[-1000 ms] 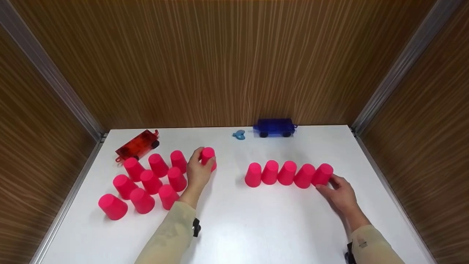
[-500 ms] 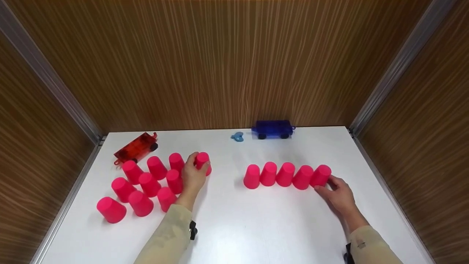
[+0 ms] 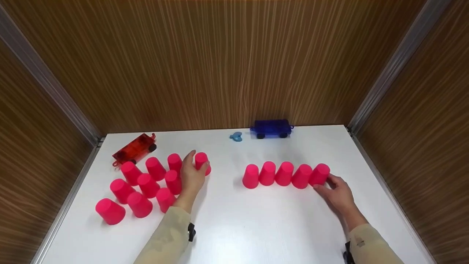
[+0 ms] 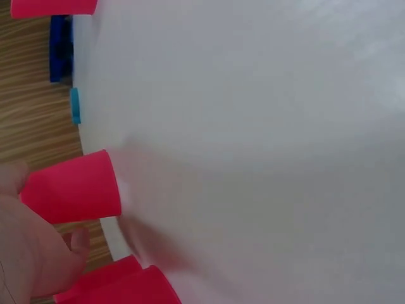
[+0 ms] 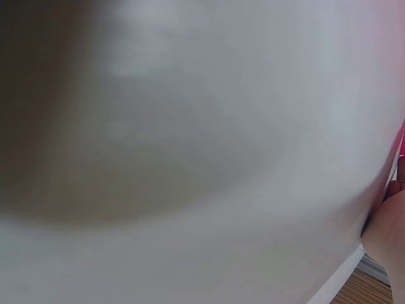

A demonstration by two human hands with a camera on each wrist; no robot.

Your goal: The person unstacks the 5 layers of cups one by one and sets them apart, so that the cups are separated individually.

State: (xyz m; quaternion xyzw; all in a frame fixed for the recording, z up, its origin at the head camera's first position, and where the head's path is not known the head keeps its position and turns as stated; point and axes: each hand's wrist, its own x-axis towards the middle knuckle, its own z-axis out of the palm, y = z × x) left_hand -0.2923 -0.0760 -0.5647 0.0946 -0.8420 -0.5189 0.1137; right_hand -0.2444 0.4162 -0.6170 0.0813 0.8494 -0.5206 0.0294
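Several pink cups stand upside down on the white table. My left hand is around a pink cup at the right end of the left group, thumb by its near side and fingers spread away from it. In the left wrist view a gap shows between that cup and one fingertip. On the right, cups stand side by side in a row. My right hand holds the row's rightmost cup low down, thumb in front; its other fingers are partly hidden behind. The right wrist view shows little of it.
Pink cups stand in a group at the left. Behind them lies a red toy wagon. A blue toy wagon and a small light-blue piece are by the back wall. Wooden panels enclose the sides.
My left hand has moved the cup slightly left, toward the group, and its fingers have spread away from it. My right hand stays at the row's end; the head view has shifted a little.
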